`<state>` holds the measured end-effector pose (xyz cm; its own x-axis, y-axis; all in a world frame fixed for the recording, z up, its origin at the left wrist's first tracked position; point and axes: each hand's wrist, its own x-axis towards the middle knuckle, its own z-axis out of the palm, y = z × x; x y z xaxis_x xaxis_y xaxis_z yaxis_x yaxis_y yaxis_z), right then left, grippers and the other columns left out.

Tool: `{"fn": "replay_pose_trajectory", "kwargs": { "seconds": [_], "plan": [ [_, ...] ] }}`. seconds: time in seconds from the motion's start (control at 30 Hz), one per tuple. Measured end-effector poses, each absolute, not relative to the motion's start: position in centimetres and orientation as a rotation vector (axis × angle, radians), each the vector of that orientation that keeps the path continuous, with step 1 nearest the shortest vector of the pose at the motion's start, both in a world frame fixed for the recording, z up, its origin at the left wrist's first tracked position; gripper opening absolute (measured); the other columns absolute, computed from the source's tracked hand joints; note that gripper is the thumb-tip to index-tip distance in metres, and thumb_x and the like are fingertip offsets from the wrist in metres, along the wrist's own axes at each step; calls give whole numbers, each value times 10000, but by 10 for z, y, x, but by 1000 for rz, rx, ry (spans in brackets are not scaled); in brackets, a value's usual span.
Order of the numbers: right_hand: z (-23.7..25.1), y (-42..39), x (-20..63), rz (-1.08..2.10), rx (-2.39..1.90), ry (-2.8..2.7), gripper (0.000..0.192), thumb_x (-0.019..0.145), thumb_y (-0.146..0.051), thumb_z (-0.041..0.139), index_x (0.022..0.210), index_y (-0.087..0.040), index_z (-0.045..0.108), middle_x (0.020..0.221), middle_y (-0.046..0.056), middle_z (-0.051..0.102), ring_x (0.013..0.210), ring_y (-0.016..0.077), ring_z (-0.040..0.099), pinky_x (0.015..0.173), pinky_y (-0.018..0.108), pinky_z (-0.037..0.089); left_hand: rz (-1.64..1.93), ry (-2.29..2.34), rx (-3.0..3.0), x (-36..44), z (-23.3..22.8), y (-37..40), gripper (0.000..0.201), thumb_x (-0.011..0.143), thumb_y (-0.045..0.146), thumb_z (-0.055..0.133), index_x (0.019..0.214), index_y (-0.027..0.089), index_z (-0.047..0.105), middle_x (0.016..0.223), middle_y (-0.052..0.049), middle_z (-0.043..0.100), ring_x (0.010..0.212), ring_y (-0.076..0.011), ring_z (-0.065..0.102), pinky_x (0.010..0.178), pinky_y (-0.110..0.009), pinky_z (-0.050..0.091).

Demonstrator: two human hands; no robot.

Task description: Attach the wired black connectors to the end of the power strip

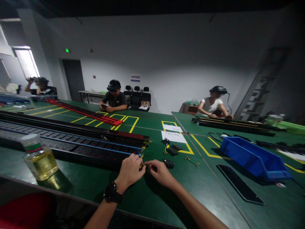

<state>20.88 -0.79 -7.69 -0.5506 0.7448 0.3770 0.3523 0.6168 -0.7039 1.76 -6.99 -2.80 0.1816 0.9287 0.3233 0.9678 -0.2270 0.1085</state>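
Left hand: the left hand (130, 170) is seen closed in a loose fist on the green table (147, 197), its fingertips pinched on a small yellow-and-black part (142, 166); a black watch (112, 193) is worn on its wrist.
Right hand: the right hand (160, 171) is brought up against the left, fingertips pinched at the same small part (what exactly is gripped is too small to be made out).
Small part: it is held between the two hands, just above the table surface, right at the near end of the long power strips.
Power strips: long black power strips (71, 143) are laid out ahead and to the left of the left hand, their end with loose wires (144, 147) just beyond its knuckles.
Black pieces: a small black piece (168, 163) is found just beyond the right hand, with further black pieces (173, 149) a little farther out.
Bottle: a clear bottle (39, 157) of yellow liquid is stood well to the left of the left hand.
Blue bin: a blue bin (254, 159) is set well to the right of the right hand, with a flat black strip (239, 183) in front of it.
Paper: white sheets (173, 136) are laid farther ahead of both hands.
Others: three people are seated at the far sides of the tables, well apart from the hands.
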Motion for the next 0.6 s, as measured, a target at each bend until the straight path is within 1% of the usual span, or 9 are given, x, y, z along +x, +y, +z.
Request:
{"fn": "replay_pose_trajectory", "kwargs": {
  "seconds": [0.2,0.4,0.6],
  "plan": [
    [-76,-9,209,757,-863,-2164,358,863,-155,564,1137,-196,791,972,85,765,873,216,675,838,343,510,-520,-1854,-2312,18,-30,-73,138,923,220,565,910,200,701,1007,-91,695,1016,-255,608,846,-371,468],
    [-76,-9,208,759,-864,-2160,368,853,-156,557,1134,-200,790,976,86,768,871,222,678,843,351,517,-546,-1821,-2218,20,-30,-75,162,918,230,562,883,200,717,1000,-105,665,1029,-285,567,886,-444,425],
    [-76,-9,208,750,-865,-2172,368,865,-154,554,1149,-181,786,974,95,760,870,225,678,826,345,506,-586,-1844,-2196,21,-33,-74,161,911,240,577,885,201,731,1007,-103,668,1013,-278,563,878,-443,410]
  ]
}}
